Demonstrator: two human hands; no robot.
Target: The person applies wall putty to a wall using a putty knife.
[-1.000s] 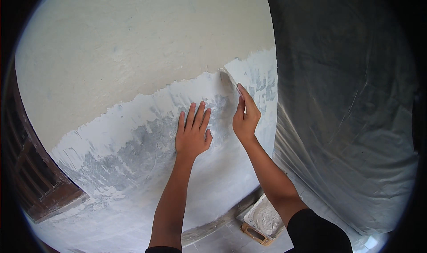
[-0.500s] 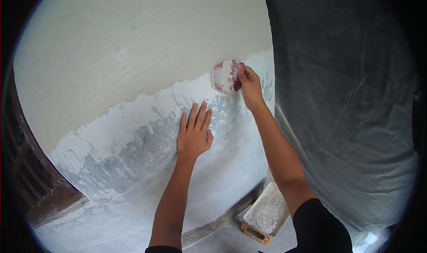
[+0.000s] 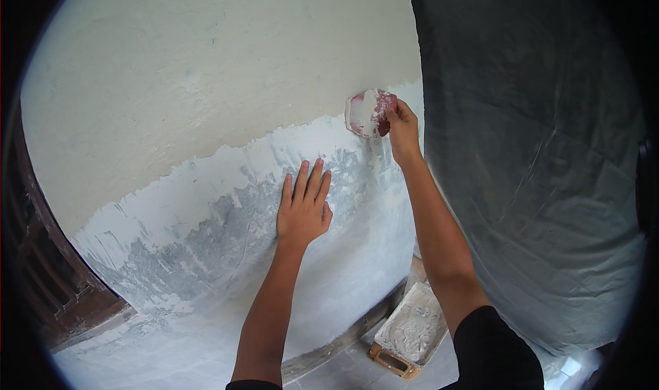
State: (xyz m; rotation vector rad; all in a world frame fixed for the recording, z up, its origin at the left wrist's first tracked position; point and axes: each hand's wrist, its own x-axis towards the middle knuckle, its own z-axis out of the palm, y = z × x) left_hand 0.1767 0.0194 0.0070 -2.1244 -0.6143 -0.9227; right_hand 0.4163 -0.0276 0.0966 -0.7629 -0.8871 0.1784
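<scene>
Our right hand pinches the scraper at one o'clock, left hand splayed, beige coat covering eleven, grey patches uncoated at eight.

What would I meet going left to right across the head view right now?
Brown slatted woodwork → left hand with fingers spread → paste-smeared red scraper → right hand gripping the scraper's right side → draped plastic sheet.
</scene>
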